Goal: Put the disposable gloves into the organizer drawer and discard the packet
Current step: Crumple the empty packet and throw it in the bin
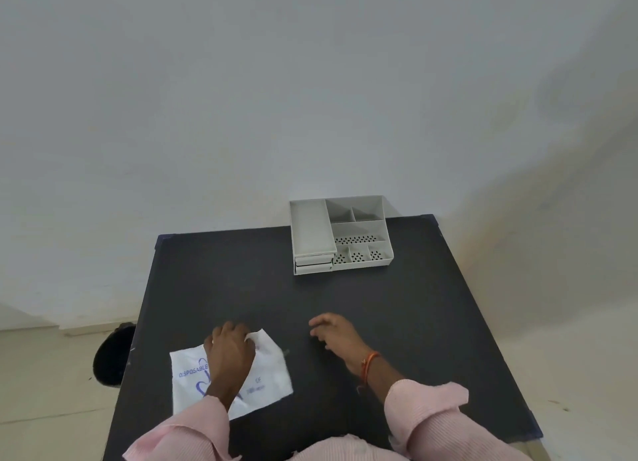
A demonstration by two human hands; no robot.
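Observation:
A white packet of disposable gloves (272, 374) with blue print lies flat on the near left of the black table (397, 305). My left hand (229, 352) rests on top of it, fingers curled over its far edge. My right hand (336, 333) hovers just above the table to the right of the packet, fingers apart and holding nothing. The grey organizer (341, 234) stands at the table's far edge, with open compartments on its right side and two small drawers (313, 264) at its front left, both pushed in.
A black round bin (112, 355) stands on the floor to the left of the table. A plain pale wall rises behind the table. Pink sleeves cover both forearms at the bottom of the view.

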